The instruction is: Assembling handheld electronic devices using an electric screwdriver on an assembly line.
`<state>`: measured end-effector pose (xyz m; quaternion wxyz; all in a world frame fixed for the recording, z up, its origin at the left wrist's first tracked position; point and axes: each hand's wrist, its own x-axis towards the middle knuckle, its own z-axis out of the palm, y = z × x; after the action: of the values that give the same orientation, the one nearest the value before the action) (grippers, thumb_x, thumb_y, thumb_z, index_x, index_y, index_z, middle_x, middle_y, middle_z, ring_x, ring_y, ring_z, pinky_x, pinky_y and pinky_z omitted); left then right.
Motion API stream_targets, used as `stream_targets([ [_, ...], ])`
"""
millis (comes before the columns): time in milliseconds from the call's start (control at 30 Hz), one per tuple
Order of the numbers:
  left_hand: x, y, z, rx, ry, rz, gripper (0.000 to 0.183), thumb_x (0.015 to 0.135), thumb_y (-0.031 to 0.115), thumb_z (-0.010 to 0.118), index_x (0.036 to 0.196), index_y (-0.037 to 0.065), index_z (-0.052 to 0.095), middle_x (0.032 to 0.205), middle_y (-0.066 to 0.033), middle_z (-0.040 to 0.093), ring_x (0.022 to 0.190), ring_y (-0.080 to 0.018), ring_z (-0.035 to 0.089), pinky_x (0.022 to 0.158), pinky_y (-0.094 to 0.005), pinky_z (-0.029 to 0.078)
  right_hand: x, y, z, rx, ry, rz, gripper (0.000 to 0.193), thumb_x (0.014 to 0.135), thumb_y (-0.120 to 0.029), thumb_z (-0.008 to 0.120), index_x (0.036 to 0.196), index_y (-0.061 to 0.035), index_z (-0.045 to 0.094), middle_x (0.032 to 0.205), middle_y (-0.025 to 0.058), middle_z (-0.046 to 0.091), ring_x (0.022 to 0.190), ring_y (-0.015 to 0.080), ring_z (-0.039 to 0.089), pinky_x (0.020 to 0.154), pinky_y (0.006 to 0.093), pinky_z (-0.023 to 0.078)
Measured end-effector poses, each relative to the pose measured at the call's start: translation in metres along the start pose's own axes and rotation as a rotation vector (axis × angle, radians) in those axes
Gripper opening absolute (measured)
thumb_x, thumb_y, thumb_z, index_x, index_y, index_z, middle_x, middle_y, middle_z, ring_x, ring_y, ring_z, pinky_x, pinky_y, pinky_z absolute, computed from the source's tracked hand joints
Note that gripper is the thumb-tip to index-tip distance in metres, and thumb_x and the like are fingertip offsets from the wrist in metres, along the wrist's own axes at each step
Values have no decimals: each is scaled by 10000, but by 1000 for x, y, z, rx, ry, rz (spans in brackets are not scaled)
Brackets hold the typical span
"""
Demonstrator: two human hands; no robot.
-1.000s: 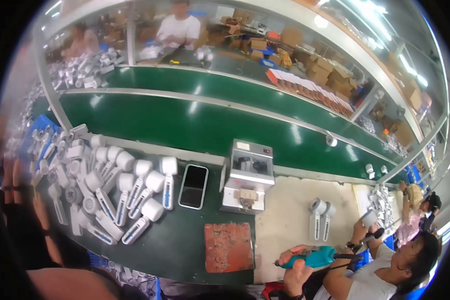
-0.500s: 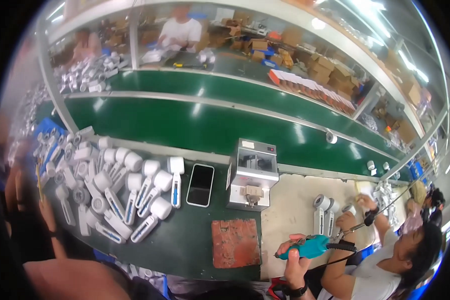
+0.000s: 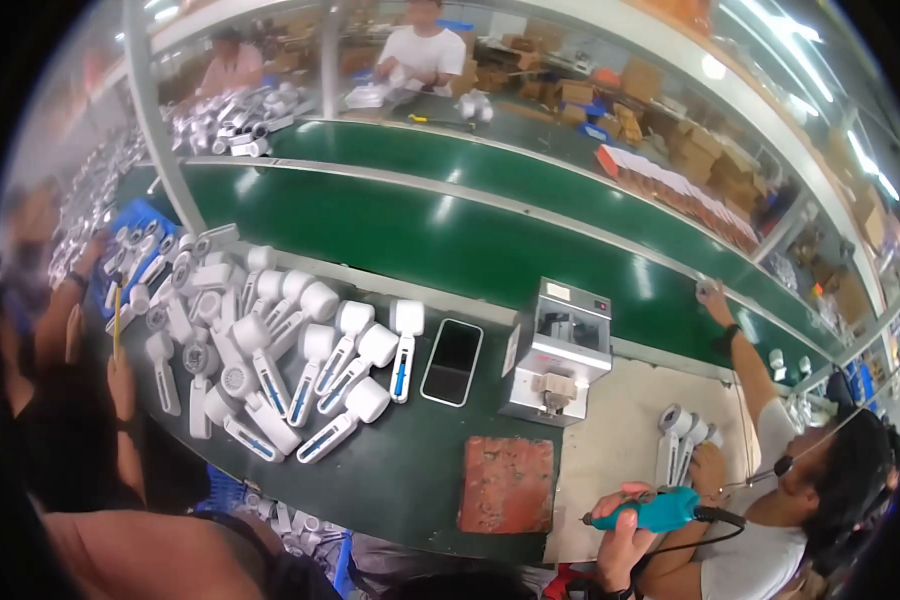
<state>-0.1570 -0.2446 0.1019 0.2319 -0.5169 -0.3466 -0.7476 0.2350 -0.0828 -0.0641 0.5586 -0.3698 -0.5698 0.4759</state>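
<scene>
My right hand (image 3: 622, 530) wraps round a teal electric screwdriver (image 3: 655, 512), its tip pointing left, above the right part of the bench. A black cable curls from its rear end. My left hand is out of view; only a bare arm (image 3: 150, 550) shows at the lower left. Just left of the screwdriver lies a worn reddish square block (image 3: 507, 485). Behind the block stands a grey metal screw feeder (image 3: 558, 350) with a clear window. Many white shower-head-shaped pieces (image 3: 365, 400), some with blue strips in their handles, are heaped on the left of the bench.
A phone (image 3: 452, 362) lies between heap and feeder. Beyond the bench runs a green conveyor belt (image 3: 490, 245). At the right, a co-worker (image 3: 760, 540) has one hand by several white pieces (image 3: 675, 430). Other people work at the left and across the belt.
The view has turned, so the scene sits further right. The co-worker at right has stretched one arm to the belt, their hand at a white piece there. My right hand keeps hold of the screwdriver.
</scene>
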Motion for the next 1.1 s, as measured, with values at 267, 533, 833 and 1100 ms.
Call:
stream_targets([
  [267,-1,1,9,-71,-68,42,420,976,374,502,1201,32,594,852,-57,527,862,-169,529,964,-362,433,-8,1,4,46,-29,48,442,926,-267,680,1225,9,507,832,82,644,762,173,616,687,305,492],
  [533,1,30,41,-99,-157,47,400,971,356,505,1175,33,621,799,-48,520,826,-156,524,954,-353,434,-10,-7,11,45,-60,103,482,912,-259,709,1261,19,523,895,97,664,810,172,625,749,311,485],
  [833,-119,-16,229,-254,-728,-404,183,939,41,565,1045,-9,706,812,-92,735,614,-124,650,614,-278,527,-24,-33,-22,43,-203,293,561,922,-247,712,1345,60,508,1051,166,691,954,206,659,825,332,522],
  [1100,-255,-19,381,-371,-966,-818,242,901,280,716,893,38,700,770,-134,700,680,-231,671,641,-348,528,-23,-37,-52,133,-240,288,451,932,-78,670,1334,67,526,923,53,637,963,176,631,872,342,483],
])
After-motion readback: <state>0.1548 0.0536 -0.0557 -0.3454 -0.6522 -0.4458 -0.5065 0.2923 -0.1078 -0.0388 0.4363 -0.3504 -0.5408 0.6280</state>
